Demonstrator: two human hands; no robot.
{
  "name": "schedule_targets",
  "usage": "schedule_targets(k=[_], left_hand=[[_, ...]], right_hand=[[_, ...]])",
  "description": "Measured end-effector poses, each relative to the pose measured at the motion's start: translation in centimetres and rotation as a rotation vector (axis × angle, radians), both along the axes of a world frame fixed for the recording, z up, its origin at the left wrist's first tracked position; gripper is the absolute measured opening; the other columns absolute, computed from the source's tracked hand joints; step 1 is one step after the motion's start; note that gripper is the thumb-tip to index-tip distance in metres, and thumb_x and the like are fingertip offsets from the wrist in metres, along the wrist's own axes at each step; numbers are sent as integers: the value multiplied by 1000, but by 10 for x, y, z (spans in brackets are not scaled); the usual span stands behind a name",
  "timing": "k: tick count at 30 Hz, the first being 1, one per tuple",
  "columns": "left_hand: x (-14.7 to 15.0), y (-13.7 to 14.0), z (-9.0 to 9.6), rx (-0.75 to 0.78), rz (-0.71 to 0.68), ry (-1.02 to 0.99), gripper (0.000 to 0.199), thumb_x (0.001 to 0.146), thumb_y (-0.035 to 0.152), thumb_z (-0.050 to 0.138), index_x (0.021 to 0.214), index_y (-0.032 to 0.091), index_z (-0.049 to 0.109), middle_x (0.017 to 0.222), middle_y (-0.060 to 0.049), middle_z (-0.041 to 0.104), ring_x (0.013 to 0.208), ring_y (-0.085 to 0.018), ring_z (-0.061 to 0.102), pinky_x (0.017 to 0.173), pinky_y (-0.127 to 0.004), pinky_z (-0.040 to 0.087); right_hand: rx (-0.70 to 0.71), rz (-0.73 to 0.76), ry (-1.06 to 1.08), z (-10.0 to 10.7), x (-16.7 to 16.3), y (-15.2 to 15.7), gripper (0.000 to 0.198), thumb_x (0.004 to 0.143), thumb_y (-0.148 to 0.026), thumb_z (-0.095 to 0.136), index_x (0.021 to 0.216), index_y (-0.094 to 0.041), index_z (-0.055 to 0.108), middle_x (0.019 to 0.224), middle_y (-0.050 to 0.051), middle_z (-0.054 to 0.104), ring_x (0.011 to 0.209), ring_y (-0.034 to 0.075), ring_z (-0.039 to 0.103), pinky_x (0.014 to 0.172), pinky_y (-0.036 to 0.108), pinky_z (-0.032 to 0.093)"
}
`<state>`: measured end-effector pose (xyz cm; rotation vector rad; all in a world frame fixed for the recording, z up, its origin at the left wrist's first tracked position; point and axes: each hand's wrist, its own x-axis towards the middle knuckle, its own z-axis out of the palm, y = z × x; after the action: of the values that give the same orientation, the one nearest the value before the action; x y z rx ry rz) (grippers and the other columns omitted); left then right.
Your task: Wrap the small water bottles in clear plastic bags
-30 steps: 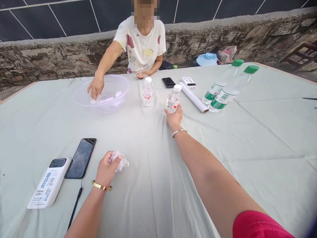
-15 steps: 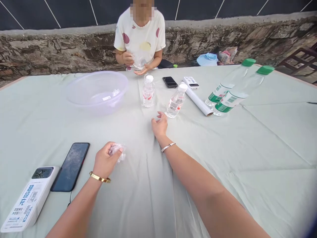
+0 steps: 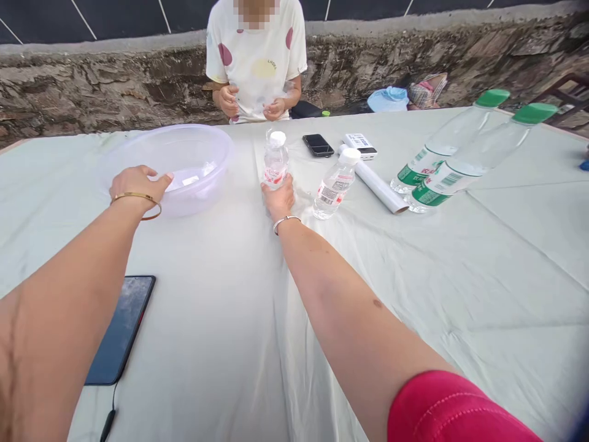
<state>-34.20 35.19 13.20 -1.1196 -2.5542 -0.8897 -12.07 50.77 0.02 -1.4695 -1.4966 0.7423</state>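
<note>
The right hand (image 3: 280, 197) is wrapped around the lower part of a small clear plastic bottle with a white cap and pink-red label (image 3: 276, 159), which stands on the pale grey-green plastic table cover (image 3: 207, 319), just beside the round, translucent lilac plastic basin (image 3: 202, 199). The left hand (image 3: 137, 184), well apart from the right, is at the basin's near-left rim, thumb spread from the fingers; whether it touches the rim or holds anything cannot be told. Leaning on that rim could tilt or slide the basin, and a sideways swing of the right wrist could topple the second small clear white-capped bottle (image 3: 334, 187) close by. Dragging the creased cover could unsteady the two tall clear plastic bottles with green caps (image 3: 437, 144) (image 3: 473, 166). Their green-and-white labels carry barcodes and red characters too small to read; the second small bottle's label also shows a barcode. Letters on the opposite person's white patterned shirt (image 3: 255, 46) look like "LAOEL", though uncertainly.
</note>
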Motion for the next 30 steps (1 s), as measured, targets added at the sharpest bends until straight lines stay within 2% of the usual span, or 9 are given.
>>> schedule_targets(k=[2, 5, 9, 15, 18, 21, 25, 28, 30], left_hand=[[23, -23, -5, -64, -19, 7, 35, 67, 42, 59, 77, 8, 64, 79, -2, 59, 106, -36, 55, 87, -59, 33], [82, -73, -17, 133, -206, 3, 31, 72, 35, 55, 88, 10, 66, 94, -3, 61, 106, -26, 56, 94, -50, 35], [173, -142, -52, 234, -366, -570, 24, 74, 40, 58, 87, 21, 66, 94, -6, 67, 93, -22, 63, 85, -35, 48], [262, -227, -83, 347, -492, -1321, 46, 76, 55, 59, 105, 19, 65, 114, -12, 64, 111, -26, 57, 92, -34, 46], [292, -263, -81, 343, -503, -1601, 48, 76, 58, 56, 98, 17, 66, 105, -13, 67, 101, -27, 61, 84, -36, 49], [315, -286, -80, 397, -389, -1785, 48, 73, 56, 62, 98, 15, 65, 97, -12, 68, 91, -26, 64, 77, -35, 51], [330, -294, -82, 492, -247, -1869, 50, 66, 53, 70, 97, 15, 62, 84, -7, 68, 75, -21, 65, 68, -31, 50], [332, -292, -87, 508, -198, -1841, 49, 62, 52, 75, 93, 17, 59, 73, -3, 65, 65, -17, 64, 63, -29, 49], [333, -290, -90, 499, -195, -1821, 50, 60, 53, 75, 91, 18, 58, 70, -2, 64, 63, -16, 63, 60, -27, 49]], right_hand=[[6, 15, -15, 6, 9, -18, 68, 67, -35, 68, 124, -17, 37, 116, 12, 54, 111, 28, 50, 96, 46, 37], [12, 74, -30, 16, 33, -71, 59, 66, -36, 68, 117, -18, 43, 110, 9, 58, 105, 25, 54, 92, 41, 41], [-31, 243, 3, 26, 79, -172, 51, 65, -39, 68, 109, -22, 48, 101, 4, 62, 94, 21, 58, 84, 34, 45], [-244, 640, 263, 33, 158, -329, 43, 69, -45, 67, 103, -22, 54, 98, 6, 64, 89, 23, 60, 78, 35, 47], [-376, 913, 422, 39, 189, -375, 45, 78, -57, 54, 102, -20, 55, 95, 6, 65, 87, 23, 61, 75, 34, 48], [-422, 1030, 177, 53, 212, -391, 49, 81, -64, 44, 89, -18, 58, 81, 3, 63, 72, 18, 58, 64, 29, 45], [-218, 726, -357, 73, 250, -372, 49, 88, -59, 36, 73, -19, 60, 69, 2, 60, 63, 15, 54, 60, 26, 40], [-12, 217, -595, 71, 288, -345, 35, 88, -45, 44, 103, -18, 61, 101, 10, 62, 93, 23, 56, 76, 32, 41], [-34, 52, -764, 62, 311, -331, 39, 84, -38, 53, 116, -17, 56, 112, 14, 58, 104, 29, 51, 81, 36, 39]])
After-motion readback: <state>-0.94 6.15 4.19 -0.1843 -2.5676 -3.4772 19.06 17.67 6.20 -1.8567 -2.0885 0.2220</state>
